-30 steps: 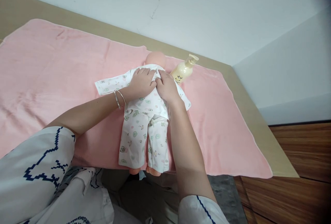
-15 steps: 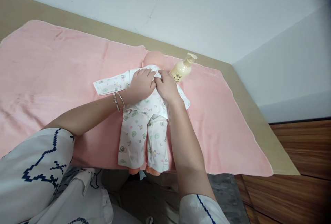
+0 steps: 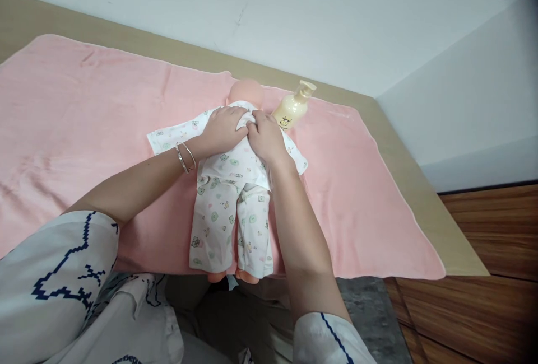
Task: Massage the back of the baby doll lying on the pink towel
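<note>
A baby doll (image 3: 246, 91) lies on its back, its feet toward me, in a white printed shirt (image 3: 237, 165) and matching trousers (image 3: 214, 227). My left hand (image 3: 222, 129) rests across the upper chest, with a fold of the shirt front between its thumb and fingers. Beside it, my right hand (image 3: 265, 135) pinches the shirt front just below the collar. The two thumbs are close together, and whatever lies beneath the fingertips is hidden. One shirt sleeve stretches out to the left; the other sticks out past my right wrist.
A pale yellow pump bottle (image 3: 291, 109) lies tilted just right of the doll's head. Under everything spreads a pink blanket (image 3: 105, 106) on a wooden table (image 3: 403, 157). A white wall (image 3: 336, 28) stands behind, and wood-grain panels (image 3: 496, 229) are at the right.
Both hands stay at the shirt front, with the fingers shifting slightly. The whole view has moved a little, so the doll and bottle appear slightly further left and higher.
</note>
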Demonstrator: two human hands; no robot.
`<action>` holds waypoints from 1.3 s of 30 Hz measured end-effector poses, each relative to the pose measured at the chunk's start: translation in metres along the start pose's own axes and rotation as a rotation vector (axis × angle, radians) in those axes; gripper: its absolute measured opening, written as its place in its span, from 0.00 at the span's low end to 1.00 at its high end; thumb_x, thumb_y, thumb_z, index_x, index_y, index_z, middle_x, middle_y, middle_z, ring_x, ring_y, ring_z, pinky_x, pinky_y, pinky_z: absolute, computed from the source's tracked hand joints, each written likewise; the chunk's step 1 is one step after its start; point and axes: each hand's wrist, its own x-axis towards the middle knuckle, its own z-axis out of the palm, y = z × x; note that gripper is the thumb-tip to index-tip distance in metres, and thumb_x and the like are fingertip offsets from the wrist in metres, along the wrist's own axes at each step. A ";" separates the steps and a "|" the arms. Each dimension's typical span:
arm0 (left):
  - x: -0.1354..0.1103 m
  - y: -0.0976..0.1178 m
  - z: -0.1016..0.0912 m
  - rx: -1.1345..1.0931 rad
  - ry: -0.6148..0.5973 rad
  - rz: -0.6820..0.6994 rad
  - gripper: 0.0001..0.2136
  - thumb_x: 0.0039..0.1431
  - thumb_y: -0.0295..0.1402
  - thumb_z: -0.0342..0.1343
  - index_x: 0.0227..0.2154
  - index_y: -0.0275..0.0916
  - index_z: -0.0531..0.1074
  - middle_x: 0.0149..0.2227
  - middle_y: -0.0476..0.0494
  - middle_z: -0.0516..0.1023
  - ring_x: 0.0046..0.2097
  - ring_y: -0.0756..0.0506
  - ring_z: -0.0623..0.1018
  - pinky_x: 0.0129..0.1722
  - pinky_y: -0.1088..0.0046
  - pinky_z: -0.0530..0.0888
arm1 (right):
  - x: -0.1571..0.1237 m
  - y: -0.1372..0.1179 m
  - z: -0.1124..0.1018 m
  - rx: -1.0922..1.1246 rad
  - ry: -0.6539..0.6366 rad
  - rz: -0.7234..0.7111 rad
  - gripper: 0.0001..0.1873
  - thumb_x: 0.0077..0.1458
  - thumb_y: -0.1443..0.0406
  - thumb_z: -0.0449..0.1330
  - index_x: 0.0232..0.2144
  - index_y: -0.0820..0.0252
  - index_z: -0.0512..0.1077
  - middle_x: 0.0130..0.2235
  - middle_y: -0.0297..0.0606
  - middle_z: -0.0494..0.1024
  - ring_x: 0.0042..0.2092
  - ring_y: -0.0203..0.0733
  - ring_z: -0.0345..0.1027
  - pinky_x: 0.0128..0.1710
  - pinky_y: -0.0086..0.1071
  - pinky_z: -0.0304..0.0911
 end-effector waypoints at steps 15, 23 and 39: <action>-0.001 0.006 0.000 0.049 -0.006 -0.020 0.14 0.60 0.30 0.45 0.45 0.36 0.72 0.48 0.35 0.78 0.53 0.34 0.75 0.58 0.52 0.69 | 0.006 0.013 0.009 0.090 -0.019 -0.017 0.26 0.61 0.62 0.47 0.59 0.60 0.67 0.62 0.48 0.71 0.62 0.56 0.64 0.65 0.56 0.56; 0.005 -0.007 0.002 -0.012 -0.018 -0.041 0.20 0.61 0.35 0.47 0.54 0.40 0.69 0.56 0.38 0.75 0.59 0.34 0.72 0.61 0.50 0.67 | 0.004 0.005 -0.009 0.107 -0.083 0.049 0.24 0.57 0.64 0.54 0.55 0.62 0.71 0.52 0.50 0.78 0.56 0.59 0.68 0.58 0.53 0.66; 0.004 -0.005 -0.003 0.006 -0.003 -0.030 0.14 0.59 0.34 0.48 0.45 0.38 0.71 0.47 0.37 0.79 0.49 0.34 0.76 0.52 0.52 0.72 | 0.004 0.005 0.005 0.040 -0.016 -0.007 0.26 0.59 0.65 0.48 0.58 0.62 0.66 0.60 0.48 0.72 0.61 0.60 0.64 0.64 0.56 0.58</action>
